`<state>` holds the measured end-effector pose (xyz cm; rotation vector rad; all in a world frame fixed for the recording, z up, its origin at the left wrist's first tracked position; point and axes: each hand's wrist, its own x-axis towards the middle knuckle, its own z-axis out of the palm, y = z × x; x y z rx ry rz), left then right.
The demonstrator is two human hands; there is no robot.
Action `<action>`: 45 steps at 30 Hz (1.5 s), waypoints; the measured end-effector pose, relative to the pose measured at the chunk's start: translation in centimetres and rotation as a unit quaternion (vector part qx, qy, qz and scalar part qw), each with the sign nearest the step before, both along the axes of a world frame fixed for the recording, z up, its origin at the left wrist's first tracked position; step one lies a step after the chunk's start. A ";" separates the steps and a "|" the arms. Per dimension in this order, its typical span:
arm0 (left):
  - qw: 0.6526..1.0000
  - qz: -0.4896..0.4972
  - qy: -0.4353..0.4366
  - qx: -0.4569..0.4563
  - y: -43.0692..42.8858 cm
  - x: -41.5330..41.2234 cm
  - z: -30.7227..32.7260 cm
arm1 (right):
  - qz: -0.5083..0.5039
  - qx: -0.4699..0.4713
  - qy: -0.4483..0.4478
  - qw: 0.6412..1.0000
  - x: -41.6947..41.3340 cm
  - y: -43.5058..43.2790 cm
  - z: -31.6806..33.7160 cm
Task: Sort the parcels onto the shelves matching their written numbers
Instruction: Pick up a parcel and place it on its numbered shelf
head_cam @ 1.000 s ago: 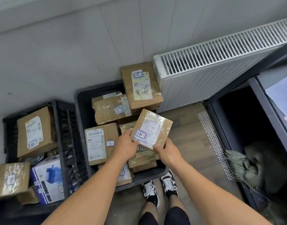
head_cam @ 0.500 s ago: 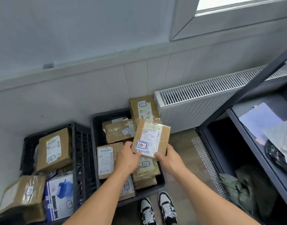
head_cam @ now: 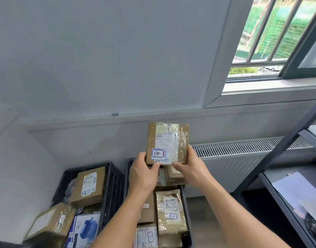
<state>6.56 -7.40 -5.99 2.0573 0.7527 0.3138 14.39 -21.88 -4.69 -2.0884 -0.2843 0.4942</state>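
Note:
A small brown cardboard parcel [head_cam: 173, 140], taped and with a white label reading 16, is held upright in front of the wall. My left hand [head_cam: 144, 174] grips its lower left corner, thumb on the label. Gripping the lower right edge is my right hand [head_cam: 191, 169]. Below them stands a black crate [head_cam: 186, 208] with several more numbered parcels, one marked 12 [head_cam: 170, 210]. A grey metal shelf [head_cam: 282, 199] stands at the right.
A second black crate [head_cam: 112, 187] at the left holds a brown parcel [head_cam: 90, 187] and a blue and white box [head_cam: 85, 230]. A white radiator [head_cam: 243, 154] runs along the wall. Papers [head_cam: 298, 192] lie on the shelf. A barred window [head_cam: 271, 38] is upper right.
Both hands have raised parcel 16 from just above the crate to wall height and turned it upright. The view has tilted up, bringing the window into sight.

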 end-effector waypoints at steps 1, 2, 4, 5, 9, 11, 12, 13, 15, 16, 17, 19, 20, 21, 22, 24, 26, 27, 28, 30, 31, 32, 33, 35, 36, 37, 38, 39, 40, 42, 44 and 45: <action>1.000 0.012 -0.020 0.002 0.2 -0.5 0.7 | 0.004 0.010 -0.010 1.000 -0.2 0.3 0.8; 0.999 0.023 -0.040 0.006 0.3 -0.9 1.4 | 0.008 0.017 -0.022 1.000 -0.5 0.7 1.5; 0.996 0.040 -0.074 0.011 0.5 -1.8 2.8 | 0.016 0.027 -0.041 0.999 -1.1 1.1 2.9; 0.995 0.046 -0.088 0.012 0.4 -2.2 3.4 | 0.020 0.034 -0.045 0.998 -1.4 1.2 3.5; 0.990 0.070 -0.124 0.021 -0.2 -4.0 5.4 | 0.039 0.060 -0.064 0.995 -2.2 1.2 5.4; 0.987 0.086 -0.137 0.013 -0.7 -5.0 5.8 | 0.046 0.073 -0.070 0.994 -2.7 0.9 6.1; 0.985 0.095 -0.144 0.011 -1.0 -5.5 5.9 | 0.053 0.078 -0.074 0.993 -3.0 0.7 6.3; 0.983 0.105 -0.149 0.008 -1.5 -5.9 6.0 | 0.063 0.078 -0.077 0.992 -3.3 0.4 6.5; 0.980 0.126 -0.156 0.001 -2.6 -6.8 6.3 | 0.083 0.078 -0.080 0.990 -3.8 -0.2 6.8; 0.978 0.137 -0.158 -0.002 -3.3 -7.2 6.4 | 0.092 0.079 -0.081 0.989 -3.9 -0.7 6.9; 0.976 0.148 -0.160 -0.003 -4.1 -7.5 6.5 | 0.100 0.082 -0.082 0.988 -4.0 -1.3 7.0; 0.971 0.171 -0.167 -0.001 -5.9 -8.2 6.7 | 0.119 0.083 -0.088 0.986 -4.3 -2.6 7.4; 0.967 0.186 -0.172 0.001 -7.1 -8.6 6.9 | 0.133 0.081 -0.090 0.984 -4.5 -3.5 7.6; 0.965 0.193 -0.176 0.001 -7.8 -9.0 6.9 | 0.141 0.080 -0.093 0.982 -4.7 -3.9 7.6; 0.963 0.204 -0.177 0.002 -8.7 -9.4 7.0 | 0.152 0.079 -0.093 0.981 -4.9 -4.6 7.6; 0.957 0.227 -0.180 0.006 -10.9 -10.3 7.0 | 0.175 0.081 -0.093 0.977 -5.3 -6.3 7.8; 0.953 0.245 -0.178 0.011 -12.9 -11.3 6.9 | 0.196 0.086 -0.094 0.972 -5.8 -7.7 7.5; 0.951 0.254 -0.176 0.012 -13.8 -11.8 6.9 | 0.207 0.089 -0.093 0.970 -6.2 -8.4 7.5; 0.949 0.262 -0.177 0.011 -14.7 -12.4 7.0 | 0.217 0.091 -0.090 0.968 -6.6 -9.0 7.5; 0.943 0.281 -0.178 0.011 -16.3 -13.6 7.5 | 0.235 0.093 -0.091 0.963 -7.5 -9.9 7.7; 0.940 0.290 -0.178 0.012 -17.0 -14.3 7.7 | 0.246 0.092 -0.097 0.960 -8.0 -10.2 7.9; 0.938 0.297 -0.177 0.016 -17.5 -15.1 7.8 | 0.258 0.093 -0.101 0.956 -8.5 -10.4 8.1; 0.936 0.305 -0.176 0.019 -18.0 -15.9 8.0 | 0.271 0.096 -0.105 0.952 -9.1 -10.6 8.3; 0.928 0.328 -0.174 0.021 -18.6 -17.9 8.2 | 0.296 0.102 -0.108 0.943 -10.7 -10.6 8.6; 0.924 0.340 -0.174 0.021 -18.8 -18.9 8.3 | 0.309 0.107 -0.107 0.939 -11.7 -10.6 8.8; 0.919 0.353 -0.175 0.022 -19.1 -20.1 8.4 | 0.322 0.111 -0.107 0.934 -12.7 -10.5 9.0; 0.914 0.365 -0.175 0.026 -19.3 -21.3 8.5 | 0.335 0.115 -0.108 0.929 -13.8 -10.4 9.2; 0.909 0.377 -0.178 0.031 -19.4 -22.5 8.6 | 0.347 0.117 -0.109 0.924 -14.9 -10.2 9.4; 0.903 0.386 -0.185 0.034 -19.6 -23.8 8.6 | 0.358 0.119 -0.111 0.919 -16.1 -9.9 9.5; 0.892 0.406 -0.192 0.040 -20.0 -26.6 8.9 | 0.380 0.124 -0.115 0.909 -18.6 -9.4 9.6; 0.881 0.429 -0.195 0.044 -20.5 -29.6 9.2 | 0.401 0.127 -0.117 0.899 -21.4 -9.0 9.6; 0.875 0.442 -0.193 0.045 -20.8 -31.2 9.3 | 0.412 0.127 -0.115 0.895 -22.9 -8.8 9.6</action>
